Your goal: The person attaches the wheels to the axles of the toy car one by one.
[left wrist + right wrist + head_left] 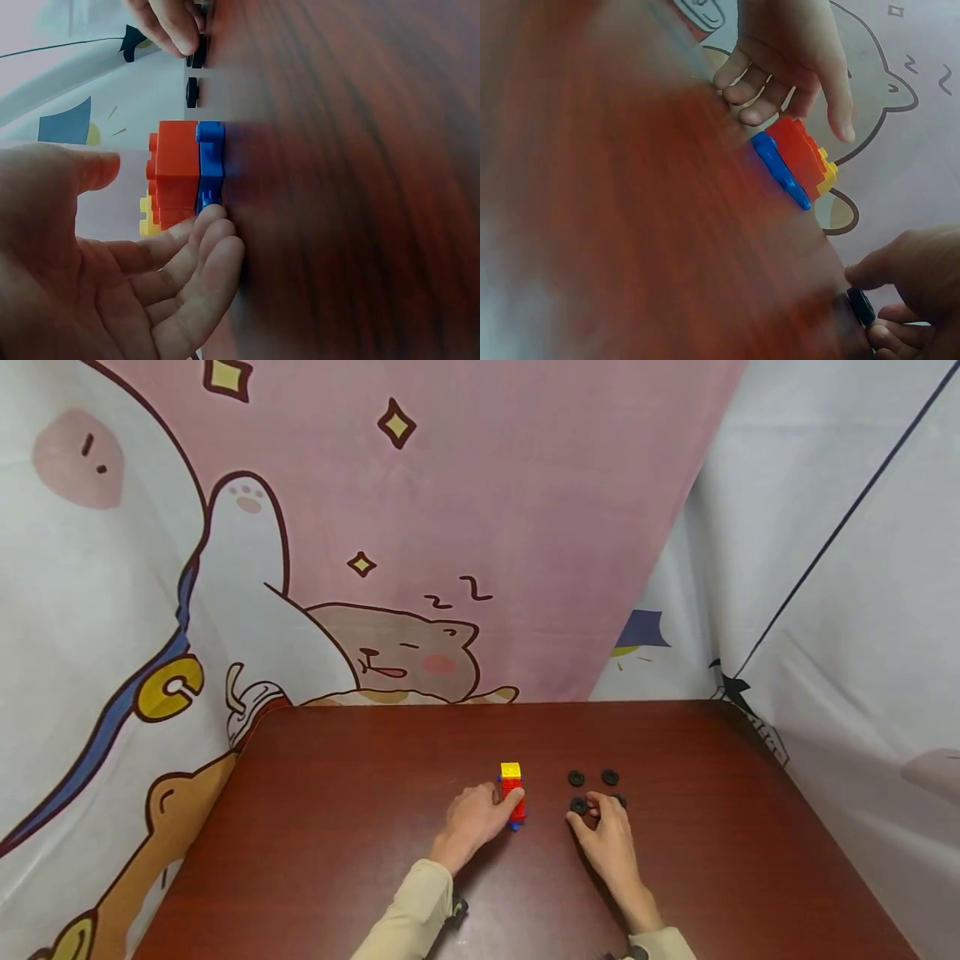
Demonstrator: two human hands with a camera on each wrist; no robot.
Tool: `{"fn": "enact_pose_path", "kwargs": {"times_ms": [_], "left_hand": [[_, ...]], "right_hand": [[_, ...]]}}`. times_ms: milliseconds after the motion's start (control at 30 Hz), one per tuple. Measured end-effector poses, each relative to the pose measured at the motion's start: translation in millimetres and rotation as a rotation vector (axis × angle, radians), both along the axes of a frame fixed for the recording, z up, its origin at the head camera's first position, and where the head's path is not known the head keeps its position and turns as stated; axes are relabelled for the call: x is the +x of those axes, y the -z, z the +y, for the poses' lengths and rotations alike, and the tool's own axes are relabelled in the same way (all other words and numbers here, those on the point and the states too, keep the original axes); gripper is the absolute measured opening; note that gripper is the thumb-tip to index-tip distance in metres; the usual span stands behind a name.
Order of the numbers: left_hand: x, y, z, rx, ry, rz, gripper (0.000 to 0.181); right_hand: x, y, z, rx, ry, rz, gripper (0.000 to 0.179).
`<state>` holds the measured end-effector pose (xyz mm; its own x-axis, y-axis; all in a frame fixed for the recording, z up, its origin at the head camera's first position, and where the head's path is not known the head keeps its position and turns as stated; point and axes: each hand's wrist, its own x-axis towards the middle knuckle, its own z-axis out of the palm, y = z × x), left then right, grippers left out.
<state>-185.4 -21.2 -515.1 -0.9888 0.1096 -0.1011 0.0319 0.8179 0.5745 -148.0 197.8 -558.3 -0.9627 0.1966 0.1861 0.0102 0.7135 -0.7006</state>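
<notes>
A toy car body [513, 800] of red and yellow building bricks on a blue base stands on the table. My left hand [476, 818] is beside it, thumb raised and spread from loosely bent fingers. In the left wrist view its fingertips [217, 240] reach the blue base [212, 154], while the thumb stays apart from the red bricks [177, 157]. To the right, my right hand [611, 843] pinches a small black wheel [861, 306] between thumb and fingers, close over the table. The same wheel [578, 805] shows between thumb and index finger in the head view.
Two more black wheels, one at the left [576, 778] and one at the right [611, 777], lie farther back on the brown table [360, 777]. Another wheel [619, 800] is partly hidden behind my right hand. A printed cloth [525, 527] hangs behind the table.
</notes>
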Motion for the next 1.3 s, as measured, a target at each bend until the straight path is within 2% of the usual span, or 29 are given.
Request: {"fn": "enact_pose_path", "kwargs": {"times_ms": [167,267,400,500,633,767,833,900,1033,1100,1167,1300], "left_hand": [[-4.4,0.4,7.1,-0.042,0.001,-0.001,0.051],[-6.3,1.6,10.3,-0.051,0.003,-0.031,0.052],[-8.8,4.9,13.4,-0.078,-0.002,-0.040,0.052],[-10.9,6.4,13.7,-0.091,-0.007,-0.042,0.049],[-13.6,6.4,10.8,-0.030,-0.006,-0.062,0.048],[-17.5,11.4,8.3,0.093,-0.006,-0.067,0.043],[-21.0,17.1,8.5,0.204,-0.018,-0.081,0.038],[-26.6,24.1,9.9,0.355,-0.039,-0.094,0.033],[-39.8,38.6,13.7,0.755,-0.091,-0.132,0.031],[-45.7,42.8,13.7,0.891,-0.096,-0.149,0.033],[-51.3,44.2,11.8,0.952,-0.081,-0.167,0.033],[-64.4,42.5,7.5,0.955,0.006,-0.190,0.033]], "right_hand": [[-5.7,1.2,-4.2,0.006,0.000,-0.002,0.046],[-7.9,4.3,-6.1,0.000,0.017,0.021,0.041],[-13.0,12.1,-12.8,-0.039,0.014,0.120,0.036],[-17.7,16.4,-20.7,-0.110,-0.031,0.208,0.033],[-25.3,19.3,-30.9,-0.244,-0.100,0.288,0.031],[-36.3,21.0,-42.3,-0.403,-0.085,0.330,0.030],[-42.2,18.3,-50.0,-0.493,-0.068,0.330,0.029],[-46.0,9.9,-59.1,-0.557,-0.061,0.321,0.031],[-51.7,-9.2,-74.3,-0.642,-0.073,0.298,0.036],[-55.0,-13.8,-79.7,-0.663,-0.080,0.285,0.037],[-57.9,-15.6,-83.2,-0.696,-0.091,0.278,0.037],[-62.1,-16.6,-86.6,-0.753,-0.118,0.296,0.035]]}}
